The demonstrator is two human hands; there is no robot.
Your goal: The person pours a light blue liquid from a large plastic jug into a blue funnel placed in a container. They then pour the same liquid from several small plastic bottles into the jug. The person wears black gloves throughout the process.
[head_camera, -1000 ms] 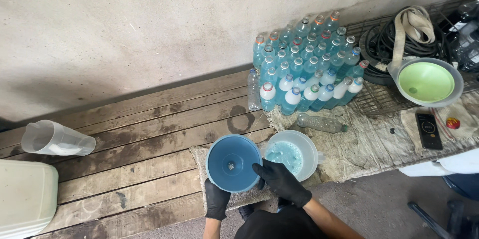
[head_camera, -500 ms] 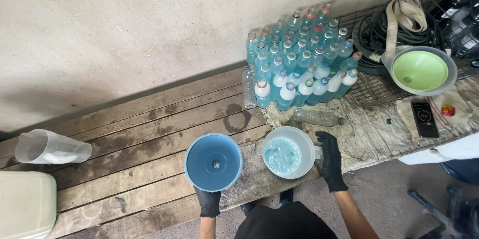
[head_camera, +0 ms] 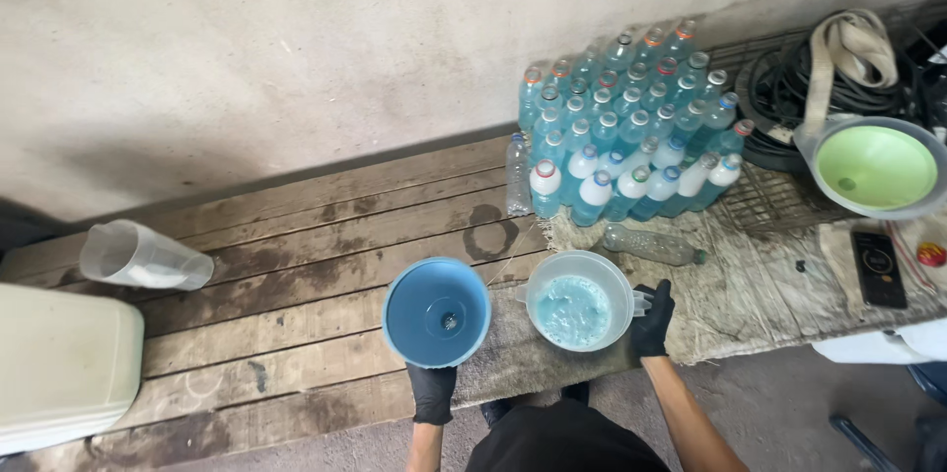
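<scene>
My left hand (head_camera: 432, 390), in a black glove, holds a blue funnel (head_camera: 436, 311) from below at the bench's front edge. My right hand (head_camera: 652, 321), also gloved, grips the handle of a clear plastic jug (head_camera: 579, 300) with pale blue liquid in it. The jug stands just right of the funnel on a worn cloth (head_camera: 750, 285). An empty clear bottle (head_camera: 651, 244) lies on its side behind the jug. Behind that stands a tight group of several capped bottles (head_camera: 631, 132) filled with blue liquid.
A wooden plank bench (head_camera: 296, 235) runs along a stained wall. A clear measuring jug (head_camera: 143, 256) lies on its side at left, above a white canister (head_camera: 61, 373). At right are a green funnel (head_camera: 874, 168), coiled black hose (head_camera: 789, 87), and a dark phone (head_camera: 877, 268).
My right hand moved from the jug's front rim round to its handle on the right. The blue funnel shifted left, away from the jug.
</scene>
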